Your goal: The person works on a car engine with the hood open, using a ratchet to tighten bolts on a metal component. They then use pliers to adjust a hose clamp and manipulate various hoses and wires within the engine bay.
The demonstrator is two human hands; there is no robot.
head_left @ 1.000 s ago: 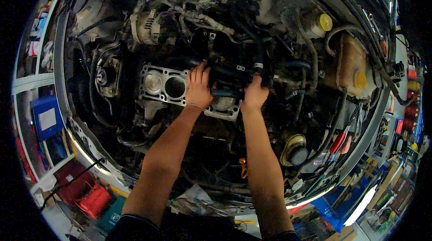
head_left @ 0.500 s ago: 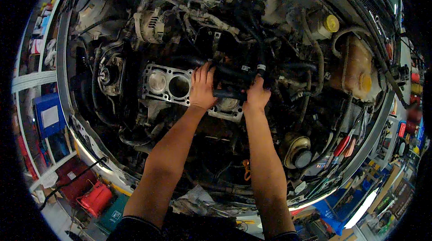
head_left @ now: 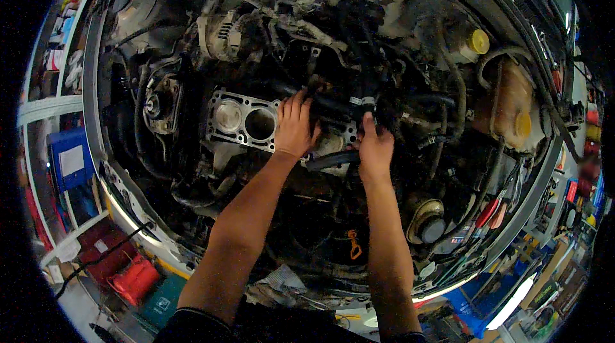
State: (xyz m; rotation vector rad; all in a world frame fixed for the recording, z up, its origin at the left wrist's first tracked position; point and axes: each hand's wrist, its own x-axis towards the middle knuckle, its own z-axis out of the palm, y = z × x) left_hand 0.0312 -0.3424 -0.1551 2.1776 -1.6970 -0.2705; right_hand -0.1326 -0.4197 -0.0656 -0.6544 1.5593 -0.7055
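Observation:
An engine block [head_left: 221,133] with a bright metal top face and round cylinder bores lies in the middle of a car's engine bay. My left hand [head_left: 295,130] rests over its centre, fingers stretched toward a dark hose at the far edge, partly covering the bores. Just right of it, my right hand [head_left: 377,149] is closed around a black rubber hose [head_left: 328,161]. One end of that hose sticks out to the left, low across the near edge of the block. Beyond the right thumb, a light-coloured clamp [head_left: 367,101] sits on another dark hose.
An alternator [head_left: 221,34] is at the far left of the block. On the right stand a brownish coolant tank [head_left: 509,102] and a yellow-capped reservoir [head_left: 477,41]. An orange dipstick handle [head_left: 354,245] pokes up near the front. Red-handled tools [head_left: 488,213] lie at the right edge.
My right hand has come slightly nearer to me, drawing the black hose toward the block's front edge. More of the block shows between my hands. My left hand stays about where it was.

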